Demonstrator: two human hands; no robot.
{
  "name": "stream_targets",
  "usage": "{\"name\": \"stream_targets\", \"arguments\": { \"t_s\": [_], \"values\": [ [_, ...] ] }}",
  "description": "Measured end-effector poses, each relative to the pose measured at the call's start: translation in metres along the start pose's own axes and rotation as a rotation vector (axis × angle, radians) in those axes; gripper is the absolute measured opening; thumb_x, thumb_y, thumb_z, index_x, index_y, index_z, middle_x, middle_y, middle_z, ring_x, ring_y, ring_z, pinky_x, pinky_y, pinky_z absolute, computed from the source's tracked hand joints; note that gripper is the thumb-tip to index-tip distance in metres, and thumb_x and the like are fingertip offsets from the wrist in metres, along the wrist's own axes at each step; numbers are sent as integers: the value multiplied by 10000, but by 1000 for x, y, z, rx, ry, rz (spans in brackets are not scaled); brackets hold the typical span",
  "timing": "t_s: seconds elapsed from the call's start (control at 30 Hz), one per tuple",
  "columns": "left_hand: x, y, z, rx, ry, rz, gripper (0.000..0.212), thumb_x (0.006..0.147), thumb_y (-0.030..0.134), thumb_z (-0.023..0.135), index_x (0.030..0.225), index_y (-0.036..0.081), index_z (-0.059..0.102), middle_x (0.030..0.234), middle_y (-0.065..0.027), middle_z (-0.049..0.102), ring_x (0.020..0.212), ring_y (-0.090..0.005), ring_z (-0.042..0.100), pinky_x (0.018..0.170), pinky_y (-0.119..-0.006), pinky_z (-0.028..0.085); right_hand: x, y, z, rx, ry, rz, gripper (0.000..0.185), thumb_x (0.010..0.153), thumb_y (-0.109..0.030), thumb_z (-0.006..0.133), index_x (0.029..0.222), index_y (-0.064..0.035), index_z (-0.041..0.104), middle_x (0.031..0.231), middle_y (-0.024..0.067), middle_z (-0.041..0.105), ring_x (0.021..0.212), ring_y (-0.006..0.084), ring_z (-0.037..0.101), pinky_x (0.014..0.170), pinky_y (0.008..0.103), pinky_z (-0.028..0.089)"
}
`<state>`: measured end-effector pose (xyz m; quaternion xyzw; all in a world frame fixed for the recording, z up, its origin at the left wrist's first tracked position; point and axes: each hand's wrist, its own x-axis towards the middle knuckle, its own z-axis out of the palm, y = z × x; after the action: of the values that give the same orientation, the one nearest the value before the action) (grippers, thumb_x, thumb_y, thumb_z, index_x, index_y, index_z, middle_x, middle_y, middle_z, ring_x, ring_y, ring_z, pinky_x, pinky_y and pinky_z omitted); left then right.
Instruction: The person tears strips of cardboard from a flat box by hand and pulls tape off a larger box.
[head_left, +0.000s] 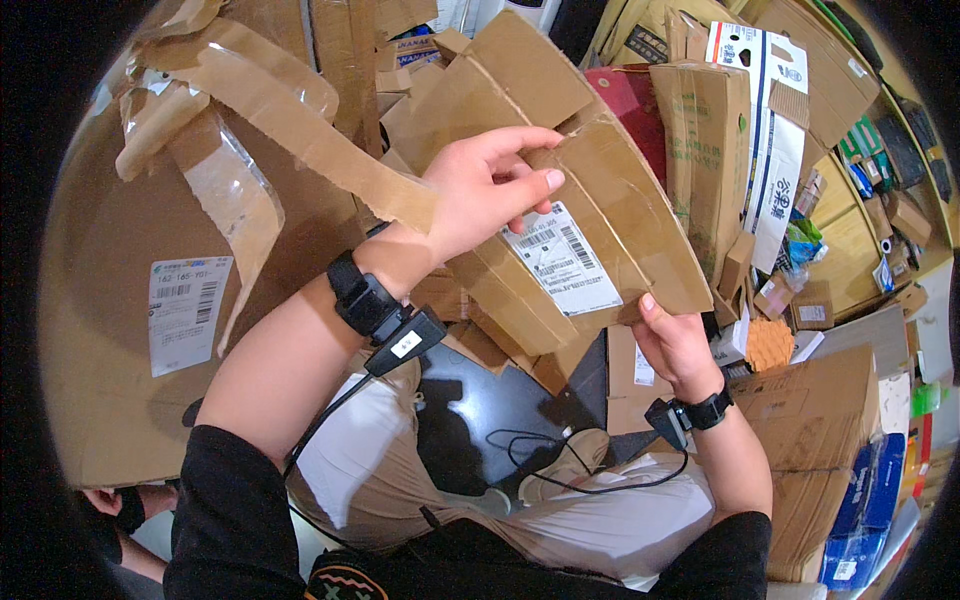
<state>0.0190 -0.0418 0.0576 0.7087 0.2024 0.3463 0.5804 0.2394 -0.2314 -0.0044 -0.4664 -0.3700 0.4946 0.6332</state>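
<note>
A flattened cardboard box (626, 217) with creased flaps, clear tape and a printed shipping label (574, 270) is tilted up before me. My right hand (671, 341) grips its lower right edge, the thumb on the near face. Over its middle is my left hand (499, 180), fingers loosely curled and thumb apart from the index finger, with nothing visible between them. Whether its fingertips touch the cardboard is hard to tell. A torn strip of packing tape with brown paper on it (300, 142) reaches my left wrist from the left.
At left stands a large cardboard box (300, 255) bearing a label (191, 315). Stacked cartons (795, 450) rise beside my right forearm. Upright cardboard (697, 157) and a yellow surface with small parcels (840, 247) lie beyond. A black cable (600, 491) crosses my legs. Another person's hand (103, 501) shows lower left.
</note>
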Motion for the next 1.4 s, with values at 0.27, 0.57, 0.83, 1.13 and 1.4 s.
{"name": "stream_targets", "arguments": {
  "t_s": [0.27,0.57,0.83,1.13,1.4],
  "values": [
    [7,9,-12,-74,-97,-96,259,956,188,634,1155,30,587,809,-84,708,577,-87,612,528,-216,456,5,2,-16,-28,-61,8,565,937,-94,643,1439,-49,388,1388,88,510,1280,225,479,1072,375,382],
    [16,19,-7,-39,-179,-158,270,978,228,603,1133,7,587,806,-89,713,566,-88,616,498,-210,449,11,-7,-14,61,-71,94,614,922,-52,644,1462,-41,353,1440,119,469,1328,257,446,1105,411,356],
    [17,18,5,219,2,-129,256,979,280,609,995,29,660,685,-40,678,549,-86,609,499,-219,458,18,-35,-19,-421,-223,198,790,853,-231,772,1476,-33,329,1442,103,467,1329,245,450,1098,391,368],
    [-1,5,18,841,116,484,267,875,263,721,780,24,651,584,-105,598,479,-204,582,472,-315,452,3,-65,4,-805,323,-392,196,916,-114,681,1084,-18,649,946,15,654,841,94,595,777,230,481],
    [-14,1,50,818,-59,491,271,856,277,745,765,43,644,562,-110,563,469,-228,550,462,-344,426,3,-58,44,-1074,225,-576,220,808,-113,766,995,-29,685,849,75,646,668,157,605,606,269,494]
  ]
}}
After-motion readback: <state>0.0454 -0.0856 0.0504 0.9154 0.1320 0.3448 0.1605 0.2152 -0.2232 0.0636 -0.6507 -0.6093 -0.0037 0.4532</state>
